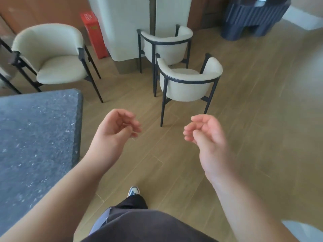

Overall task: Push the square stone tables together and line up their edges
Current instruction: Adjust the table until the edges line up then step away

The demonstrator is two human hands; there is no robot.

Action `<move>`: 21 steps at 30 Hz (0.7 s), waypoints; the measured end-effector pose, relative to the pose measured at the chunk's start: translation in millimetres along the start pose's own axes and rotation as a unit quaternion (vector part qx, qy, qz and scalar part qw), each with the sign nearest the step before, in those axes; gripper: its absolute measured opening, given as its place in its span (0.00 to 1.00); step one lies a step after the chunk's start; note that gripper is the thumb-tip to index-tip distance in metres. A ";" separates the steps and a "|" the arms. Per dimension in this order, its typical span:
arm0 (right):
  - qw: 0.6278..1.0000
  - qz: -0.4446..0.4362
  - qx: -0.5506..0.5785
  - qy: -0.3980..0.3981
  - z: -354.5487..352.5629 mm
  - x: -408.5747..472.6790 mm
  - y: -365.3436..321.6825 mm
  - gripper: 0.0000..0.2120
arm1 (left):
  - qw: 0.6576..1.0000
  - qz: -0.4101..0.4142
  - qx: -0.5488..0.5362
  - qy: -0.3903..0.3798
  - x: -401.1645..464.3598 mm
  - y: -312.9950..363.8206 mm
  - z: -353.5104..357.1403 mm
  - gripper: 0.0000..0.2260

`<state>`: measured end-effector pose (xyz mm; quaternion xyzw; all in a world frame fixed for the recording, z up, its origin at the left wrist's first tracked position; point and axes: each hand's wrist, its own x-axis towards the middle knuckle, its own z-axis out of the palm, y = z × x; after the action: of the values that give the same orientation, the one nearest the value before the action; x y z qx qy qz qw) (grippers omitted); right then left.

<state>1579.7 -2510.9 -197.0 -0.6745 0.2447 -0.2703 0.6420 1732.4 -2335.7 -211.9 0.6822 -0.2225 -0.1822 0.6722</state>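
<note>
A dark grey speckled stone table (36,137) fills the left side of the view, its right edge running down beside my left forearm. My left hand (115,130) hangs in the air over the wooden floor, just right of that edge, fingers loosely curled and holding nothing. My right hand (206,135) floats further right, palm turned inward, fingers also loosely curled and empty. Neither hand touches the table. Only one stone table is in sight.
Three cream armchairs with black legs stand ahead: one (50,55) behind the table, two (187,81) (166,42) in the middle. A white pillar (132,27), a red box (94,34) and a dark ribbed stand (251,16) are at the back. My shoe (133,191) is on the floor.
</note>
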 end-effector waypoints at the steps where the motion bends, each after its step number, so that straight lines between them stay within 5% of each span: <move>1: 1.000 0.002 0.001 -0.009 6.1 15.4 0.7 0.14 | 1.000 -0.005 0.011 0.019 11.8 -3.2 -5.7 0.18; 21: 0.982 -0.008 -0.016 -0.187 283.9 367.1 11.4 0.14 | 0.980 -0.032 -0.010 0.195 317.4 -22.4 -216.5 0.14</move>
<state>2042.1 -2551.9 -198.3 -0.7254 0.1189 -0.1408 0.6632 2117.1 -2328.8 -211.7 0.7045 -0.0630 -0.0691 0.7035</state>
